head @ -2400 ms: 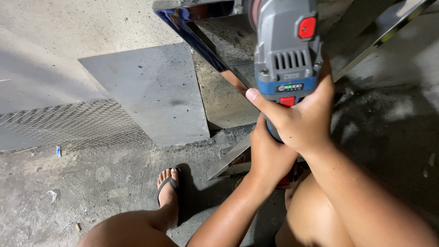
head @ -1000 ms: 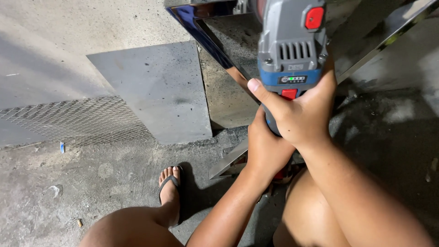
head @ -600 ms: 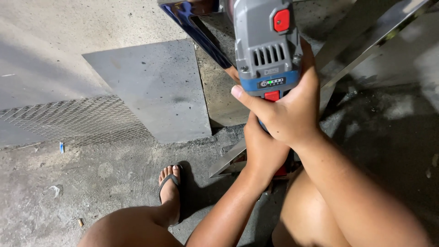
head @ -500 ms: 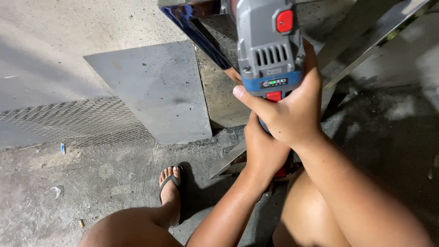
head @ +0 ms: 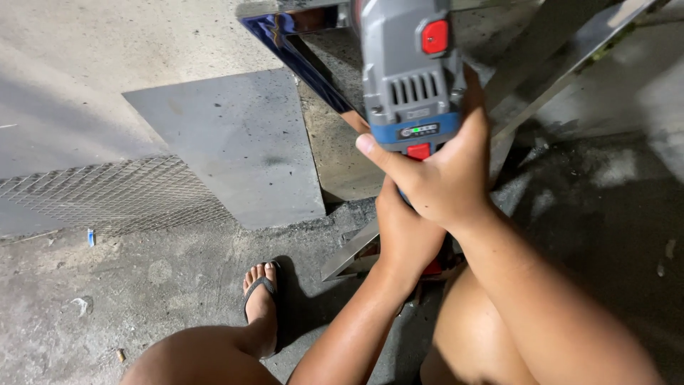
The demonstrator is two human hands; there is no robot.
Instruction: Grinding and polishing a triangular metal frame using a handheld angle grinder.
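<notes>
You are gripping a grey and blue power tool (head: 412, 78) with both hands, and over the last couple of seconds you have been shifting it: it has slid a little to the left across the view and is now sitting slightly higher, closer to the shiny metal frame (head: 313, 68) it is pointing at. That suggests you are still lining the tool up along the frame's edge rather than pulling away from it.

Your right hand (head: 445, 182) is wrapping the tool's lower body, fingers closed round it and the thumb stretching across just under the red switch. Your left hand (head: 406, 232) is sitting below and behind, also clenched, apparently on the tool's handle, though the right hand is hiding exactly what it is clasping.

No containers are showing anywhere. A flat grey metal sheet (head: 231, 146) and a strip of wire mesh (head: 107, 192) are lying on the concrete floor (head: 142, 285) to your left, well apart from the tool, and your sandalled foot (head: 260, 303) is resting just below the sheet.
</notes>
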